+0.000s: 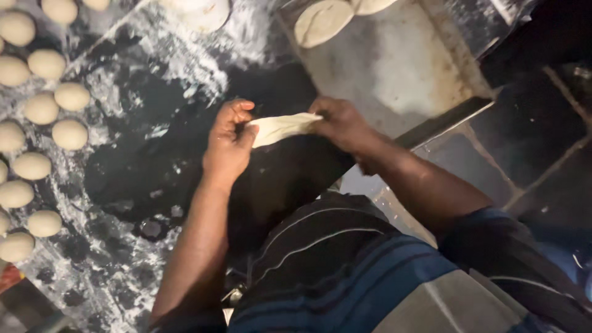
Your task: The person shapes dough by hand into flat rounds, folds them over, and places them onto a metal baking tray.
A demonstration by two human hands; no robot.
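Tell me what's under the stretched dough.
Under the dough, held by the left hand and right hand, lies the dark floured counter; directly beneath is shadowed.

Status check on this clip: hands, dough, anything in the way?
Left hand and right hand both pinch flattened dough, held above floured counter. Dough balls off left. Nothing blocking.

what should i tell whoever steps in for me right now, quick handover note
Left hand and right hand each pinch an end of a flattened dough piece, held in the air above the dark floured counter.
Dough balls sit in rows at the left of the counter.
Done: two flat rounds already lie on the griddle.
Left: the held piece is not yet on the griddle; the balls are still unflattened.
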